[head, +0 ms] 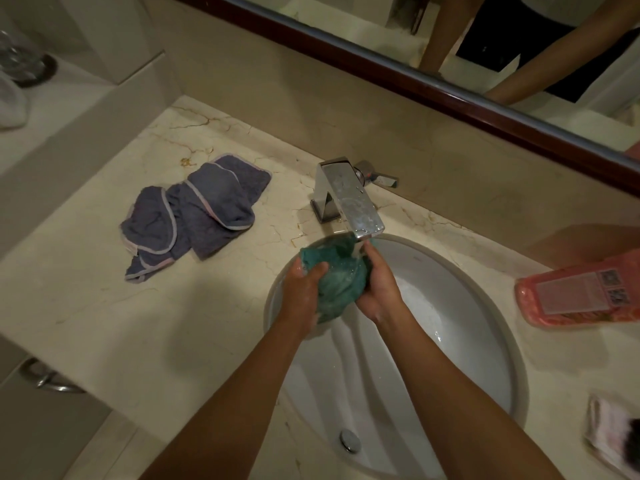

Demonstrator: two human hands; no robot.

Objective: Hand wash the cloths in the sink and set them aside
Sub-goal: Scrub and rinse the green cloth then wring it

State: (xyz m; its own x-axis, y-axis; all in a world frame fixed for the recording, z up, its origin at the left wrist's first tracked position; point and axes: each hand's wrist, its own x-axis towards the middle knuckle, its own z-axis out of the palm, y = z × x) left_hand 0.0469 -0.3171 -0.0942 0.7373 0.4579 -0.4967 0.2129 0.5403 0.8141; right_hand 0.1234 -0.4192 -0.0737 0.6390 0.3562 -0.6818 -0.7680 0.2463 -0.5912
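A wet teal cloth [337,282] is bunched up over the white oval sink [485,341], right under the spout of the chrome tap [349,199]. My left hand [303,292] grips its left side and my right hand [379,289] grips its right side, fingers curled into the fabric. A loose end hangs down between my wrists. Crumpled grey-blue cloths [194,216] with pale trim lie on the marble counter [104,306] to the left of the sink.
A pink pouch [581,294] lies on the counter right of the sink. A pale cloth [613,434] sits at the right edge. A mirror with a dark frame [450,95] runs along the back wall. A glass [17,57] stands on the raised ledge, far left.
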